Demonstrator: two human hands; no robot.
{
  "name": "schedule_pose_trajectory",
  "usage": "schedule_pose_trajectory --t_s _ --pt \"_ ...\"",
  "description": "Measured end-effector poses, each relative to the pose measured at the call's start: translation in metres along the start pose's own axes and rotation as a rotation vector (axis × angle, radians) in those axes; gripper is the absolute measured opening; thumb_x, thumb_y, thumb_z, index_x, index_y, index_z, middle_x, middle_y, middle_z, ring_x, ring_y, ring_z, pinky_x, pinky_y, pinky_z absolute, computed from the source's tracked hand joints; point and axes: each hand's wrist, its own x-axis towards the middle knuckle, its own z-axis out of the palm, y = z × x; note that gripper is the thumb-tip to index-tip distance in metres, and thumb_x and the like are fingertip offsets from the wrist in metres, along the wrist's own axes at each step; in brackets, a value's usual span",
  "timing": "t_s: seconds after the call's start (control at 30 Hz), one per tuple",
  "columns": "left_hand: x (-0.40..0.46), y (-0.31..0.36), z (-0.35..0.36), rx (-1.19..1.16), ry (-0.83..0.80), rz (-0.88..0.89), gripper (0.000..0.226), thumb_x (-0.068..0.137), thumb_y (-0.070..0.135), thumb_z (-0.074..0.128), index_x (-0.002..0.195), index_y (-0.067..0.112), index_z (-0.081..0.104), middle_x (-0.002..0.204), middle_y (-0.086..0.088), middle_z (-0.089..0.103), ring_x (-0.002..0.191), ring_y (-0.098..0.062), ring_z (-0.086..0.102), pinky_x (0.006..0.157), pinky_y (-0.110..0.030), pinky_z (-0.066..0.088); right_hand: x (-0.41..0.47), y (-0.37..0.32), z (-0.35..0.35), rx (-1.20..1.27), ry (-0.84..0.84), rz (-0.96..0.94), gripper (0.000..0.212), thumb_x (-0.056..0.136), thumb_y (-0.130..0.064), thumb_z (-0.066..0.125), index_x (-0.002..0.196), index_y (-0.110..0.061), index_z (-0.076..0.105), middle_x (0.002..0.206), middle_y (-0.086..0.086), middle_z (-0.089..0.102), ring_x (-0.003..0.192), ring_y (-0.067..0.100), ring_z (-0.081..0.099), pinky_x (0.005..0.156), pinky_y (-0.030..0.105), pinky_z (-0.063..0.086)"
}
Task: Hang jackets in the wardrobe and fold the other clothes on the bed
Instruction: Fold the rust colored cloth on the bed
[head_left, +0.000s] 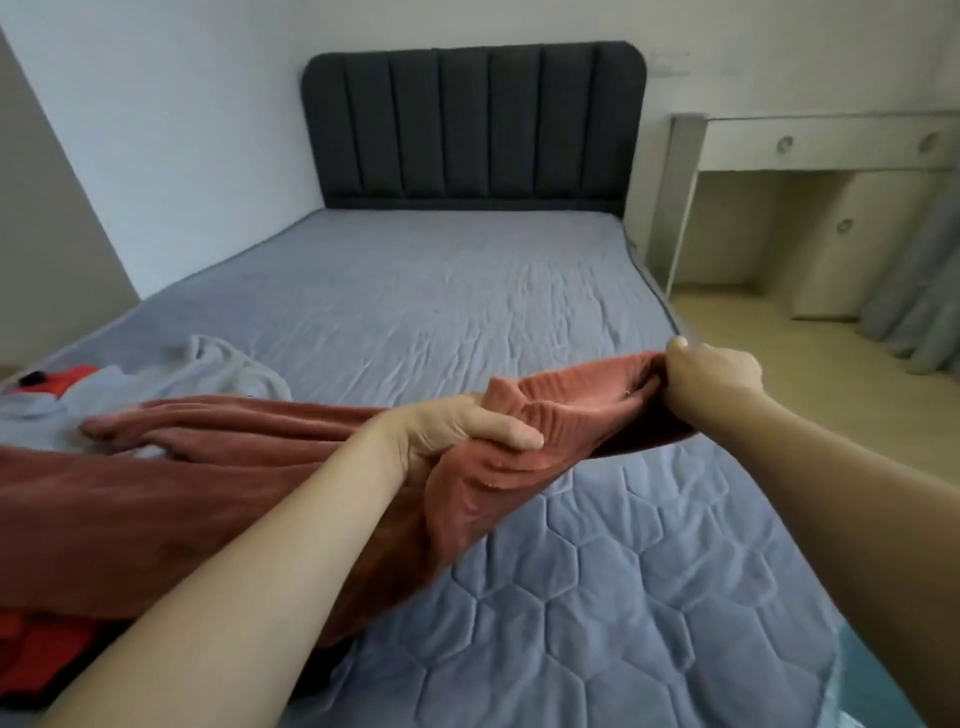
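Rust garment (208, 499) stretched between left hand (457, 431) and right hand (711, 374), both gripping its ribbed edge

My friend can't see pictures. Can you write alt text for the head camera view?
Two hands, left hand and right hand, hold a rust-coloured garment stretched above a blue bed. A grey garment and red clothes lie at the left.

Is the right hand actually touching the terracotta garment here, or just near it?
Touching. The head view shows the right hand pinching the terracotta garment at its ribbed edge, fabric bunched against the fingers, while the left hand grips it too.
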Motion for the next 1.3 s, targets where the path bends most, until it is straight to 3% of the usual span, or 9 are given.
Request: schedule_pose_trajectory --t_s 0.2,0.4,0.57,0.73,0.8,0.93,1.07,1.17,1.3 --pt "0.010 0.013 -0.029 0.538 0.594 0.150 0.014 0.089 0.020 0.065 0.092 0.007 0.069 0.088 -0.013 0.073 0.076 -0.024 0.068 0.075 -0.036 0.055 -0.024 -0.004 0.026 0.007 -0.104 -0.258 0.033 0.088 -0.036 0.051 0.113 -0.019 0.039 0.119 0.005 0.057 0.109 0.029 0.058 0.075 0.036 0.041" --pt "-0.025 -0.028 -0.110 0.455 1.049 0.123 0.018 0.096 0.030 0.056 0.098 0.013 0.056 0.101 -0.014 0.066 0.085 -0.022 0.059 0.076 -0.031 0.045 -0.037 -0.039 0.050 0.514 -0.282 -0.267 0.014 0.092 -0.030 0.054 0.095 -0.017 0.059 0.098 0.004 0.062 0.094 0.025 0.061 0.069 0.029 0.039" --pt "-0.051 -0.050 -0.127 0.779 0.770 -0.210 0.074 0.064 0.043 0.087 0.119 0.026 0.039 0.109 0.002 0.058 0.103 -0.018 0.057 0.088 -0.032 0.046 -0.031 -0.090 0.043 0.868 -0.439 -0.268 0.010 0.086 -0.022 0.063 0.096 -0.023 0.060 0.101 0.001 0.063 0.095 0.019 0.059 0.078 0.025 0.042" --pt "-0.056 -0.036 -0.129 1.384 0.672 -0.245 0.036 0.072 0.044 0.072 0.102 0.025 0.064 0.107 0.007 0.067 0.099 -0.016 0.062 0.089 -0.036 0.049 -0.035 -0.133 0.037 0.699 -0.764 -0.233 0.117 0.050 -0.061 0.073 0.148 -0.030 0.016 0.145 0.005 0.043 0.130 0.027 0.044 0.110 0.042 0.034" --pt "-0.059 -0.032 -0.130 1.437 0.734 -0.190 0.027 0.085 0.044 0.065 0.101 0.022 0.065 0.109 0.004 0.067 0.102 -0.019 0.061 0.089 -0.032 0.046 -0.037 -0.139 0.042 0.701 -0.727 -0.140 0.104 0.065 -0.050 0.079 0.147 -0.014 0.027 0.142 0.009 0.046 0.127 0.027 0.047 0.104 0.036 0.038" --pt "-0.063 -0.019 -0.150 1.033 0.945 0.080 0.035 0.092 0.044 0.057 0.105 0.013 0.067 0.108 0.002 0.068 0.105 -0.018 0.062 0.093 -0.031 0.046 -0.030 -0.150 0.030 0.844 -0.677 -0.130 0.023 0.080 -0.026 0.071 0.100 -0.015 0.068 0.099 0.008 0.068 0.089 0.022 0.064 0.077 0.029 0.049" --pt "-0.076 0.049 -0.159 0.847 1.058 0.280 0.041 0.094 0.036 0.059 0.127 0.013 0.052 0.117 0.002 0.058 0.114 -0.017 0.055 0.094 -0.024 0.039 0.020 -0.161 -0.047 1.542 -0.515 0.003 0.023 0.091 -0.022 0.063 0.110 -0.008 0.064 0.090 0.007 0.070 0.081 0.019 0.066 0.083 0.031 0.053" --pt "-0.104 0.126 -0.153 1.182 0.851 0.196 0.071 0.076 0.039 0.079 0.128 0.033 0.031 0.112 0.001 0.056 0.101 -0.022 0.059 0.090 -0.032 0.045 0.069 -0.166 -0.127 1.691 -0.194 -0.030 0.018 0.097 -0.023 0.055 0.112 -0.014 0.061 0.091 0.002 0.067 0.082 0.015 0.063 0.086 0.032 0.050" --pt "-0.139 0.236 -0.161 1.419 1.116 0.368 0.025 0.086 0.038 0.067 0.100 0.033 0.047 0.099 0.004 0.062 0.095 -0.021 0.061 0.077 -0.031 0.044 0.121 -0.159 -0.227 1.646 0.127 -0.022 0.017 0.098 -0.036 0.049 0.105 -0.023 0.058 0.103 0.004 0.067 0.093 0.020 0.064 0.089 0.039 0.052"
